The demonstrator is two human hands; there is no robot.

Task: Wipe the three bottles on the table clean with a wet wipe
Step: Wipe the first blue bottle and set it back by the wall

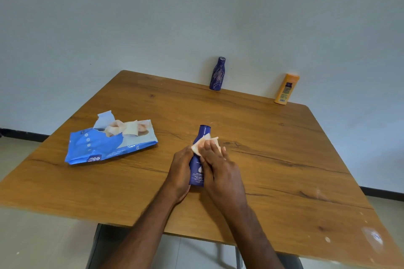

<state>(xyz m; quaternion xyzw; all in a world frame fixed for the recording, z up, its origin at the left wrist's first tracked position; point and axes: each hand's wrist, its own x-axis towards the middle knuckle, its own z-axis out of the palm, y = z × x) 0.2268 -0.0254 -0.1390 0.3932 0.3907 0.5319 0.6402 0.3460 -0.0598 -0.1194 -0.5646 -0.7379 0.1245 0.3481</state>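
A person's two bare hands work over a blue lotion bottle (197, 168) standing upright near the middle of a wood-grain surface (284, 159), slightly toward its near edge. The left hand (180, 172) grips the bottle's lower body from the left, its fingers curled round the far side and hidden from the head camera. The right hand (220, 172) presses a white wet wipe (202, 143) against the bottle's upper part just below the neck, with its fingers (213, 148) laid over the folded cloth and bent round the bottle's right side, so that the wipe sits between fingers and plastic. The bottle's dark cap shows above the wipe, and white print is visible on the label between the two hands. To the left, well apart from the hands, lies a blue wet wipe pack (109, 144), flat on the surface with its flap lifted and pale wipes bunched up out of the opening. At the far edge, against a pale wall (196, 17), stands a dark purple bottle (217, 74) with light line markings, upright. Further right along the same edge stands an orange bottle (286, 89) with a label facing the camera, also upright. Both forearms reach in from the near edge, and whitish marks dot the surface's near right corner.
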